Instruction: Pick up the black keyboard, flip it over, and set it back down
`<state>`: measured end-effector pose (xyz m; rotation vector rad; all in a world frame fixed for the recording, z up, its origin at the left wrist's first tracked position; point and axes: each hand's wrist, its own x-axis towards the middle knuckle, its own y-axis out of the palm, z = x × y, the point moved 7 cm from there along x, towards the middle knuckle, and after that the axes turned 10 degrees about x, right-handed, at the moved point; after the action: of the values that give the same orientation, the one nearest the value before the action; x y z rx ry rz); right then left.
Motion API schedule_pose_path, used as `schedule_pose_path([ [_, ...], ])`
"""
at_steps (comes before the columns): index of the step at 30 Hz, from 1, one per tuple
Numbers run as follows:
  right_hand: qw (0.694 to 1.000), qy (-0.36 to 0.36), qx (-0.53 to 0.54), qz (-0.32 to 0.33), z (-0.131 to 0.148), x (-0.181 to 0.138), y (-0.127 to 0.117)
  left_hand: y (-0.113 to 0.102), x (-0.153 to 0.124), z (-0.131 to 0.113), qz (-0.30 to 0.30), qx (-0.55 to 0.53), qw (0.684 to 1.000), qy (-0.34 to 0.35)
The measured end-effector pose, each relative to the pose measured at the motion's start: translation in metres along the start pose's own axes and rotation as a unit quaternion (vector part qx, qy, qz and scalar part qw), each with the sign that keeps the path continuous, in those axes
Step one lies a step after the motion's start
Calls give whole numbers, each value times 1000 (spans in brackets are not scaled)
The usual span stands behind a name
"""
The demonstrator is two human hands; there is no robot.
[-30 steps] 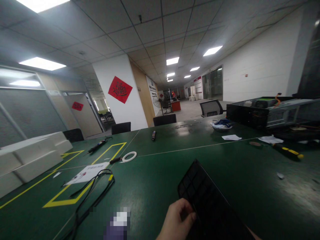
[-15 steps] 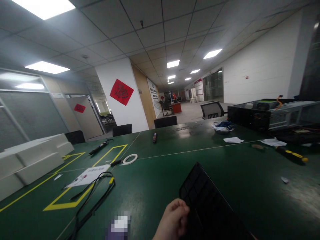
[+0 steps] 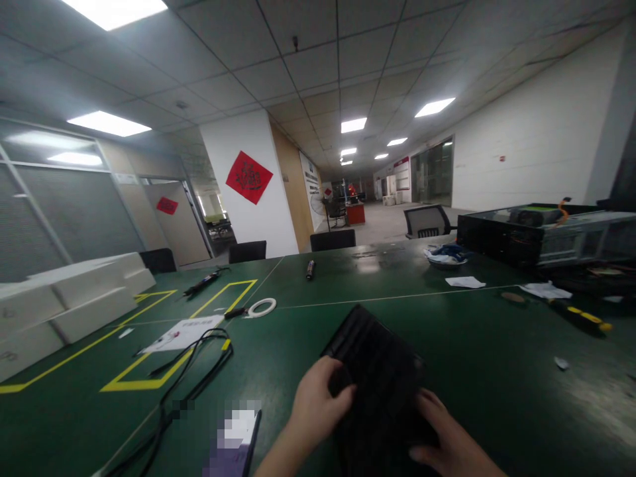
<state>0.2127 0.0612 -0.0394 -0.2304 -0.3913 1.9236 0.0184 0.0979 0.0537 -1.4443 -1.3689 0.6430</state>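
Note:
A black keyboard (image 3: 375, 358) is tilted above the green table in front of me, its rows dark and blurred. My left hand (image 3: 325, 391) grips its left edge, with fingers bent round it and the thumb on the face. On the opposite long side, my right hand (image 3: 440, 427) holds the right edge, fingers partly hidden by the board. The keyboard's near end runs down into shadow between my wrists.
On the green table (image 3: 298, 344) lie black cables (image 3: 199, 371), a white ring (image 3: 262, 307), a paper sheet (image 3: 183, 333) and a purple-and-white item (image 3: 233, 444). White blocks (image 3: 94, 311) stand left. Right are an open computer case (image 3: 499, 237), a bowl (image 3: 447, 257) and a yellow-black tool (image 3: 586, 319).
The keyboard has shifted left and turned more toward me. My right hand has come into view on its right edge, and my left hand, a fist before, now grips the left edge.

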Motion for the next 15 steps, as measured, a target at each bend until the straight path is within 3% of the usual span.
schedule_pose_path([
  [4,996,63,46,36,-7,1,0,-43,32,86,16,184,968,-172],
  [7,995,61,66,51,1,2,5,-65,41,140,22,238,942,-235],
  [10,995,23,88,37,9,5,-1,-69,35,178,44,265,923,-274],
  [12,996,30,80,-17,1,4,-25,-66,30,193,58,272,917,-284],
  [15,973,48,-3,-224,-26,-14,-99,-60,30,204,72,272,917,-282],
])
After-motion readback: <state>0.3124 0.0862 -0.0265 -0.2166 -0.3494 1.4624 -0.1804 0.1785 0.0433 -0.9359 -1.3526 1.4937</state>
